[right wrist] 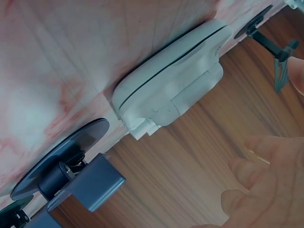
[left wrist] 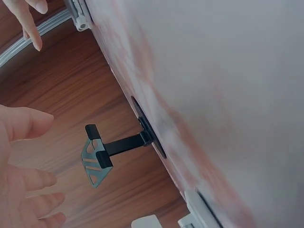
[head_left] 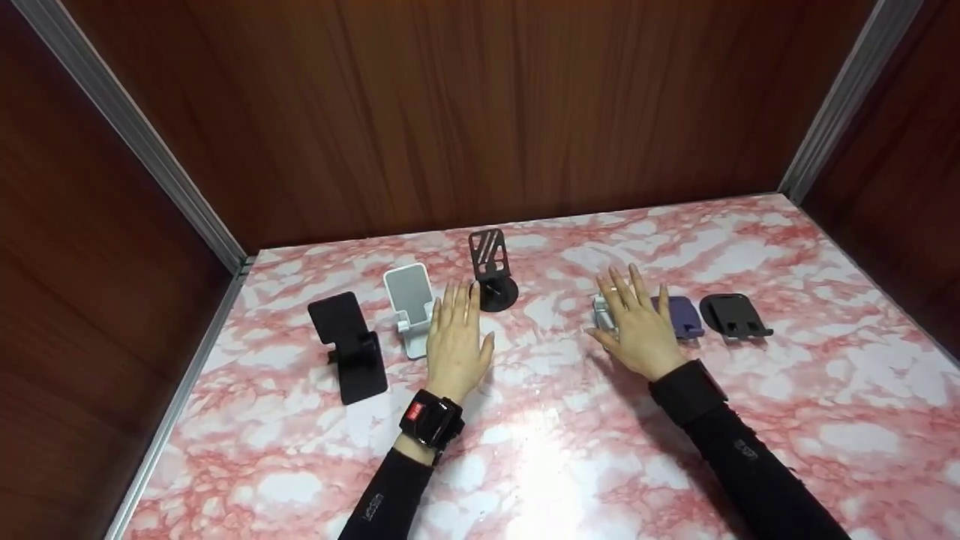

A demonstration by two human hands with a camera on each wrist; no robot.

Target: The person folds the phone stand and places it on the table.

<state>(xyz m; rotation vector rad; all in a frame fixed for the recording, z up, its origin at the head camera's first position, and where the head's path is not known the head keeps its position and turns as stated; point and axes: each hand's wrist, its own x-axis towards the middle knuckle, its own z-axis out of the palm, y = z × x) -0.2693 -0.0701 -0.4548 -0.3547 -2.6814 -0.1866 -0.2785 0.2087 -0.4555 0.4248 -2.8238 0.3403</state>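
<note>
My left hand (head_left: 456, 349), fingers straight and holding nothing, hovers over the table beside a white phone stand (head_left: 409, 289) and partly covers its base. Just past its fingertips stands a black phone stand with slanted cutouts (head_left: 489, 255), upright on a round base. My right hand (head_left: 639, 330) is spread with nothing in it, above a folded white phone stand (right wrist: 171, 76) that it mostly hides in the head view. A purple-blue phone stand (head_left: 684, 316) sits right beside that hand, partly behind its little finger. In the right wrist view, my right fingers (right wrist: 270, 156) are apart from the stands.
A larger black phone stand (head_left: 349, 349) leans open at the far left. A dark grey phone stand (head_left: 735, 315) lies low at the far right. The pink marbled table (head_left: 540, 465) is bounded by brown wood-grain panels (head_left: 487, 112) with metal corner rails (head_left: 127, 112).
</note>
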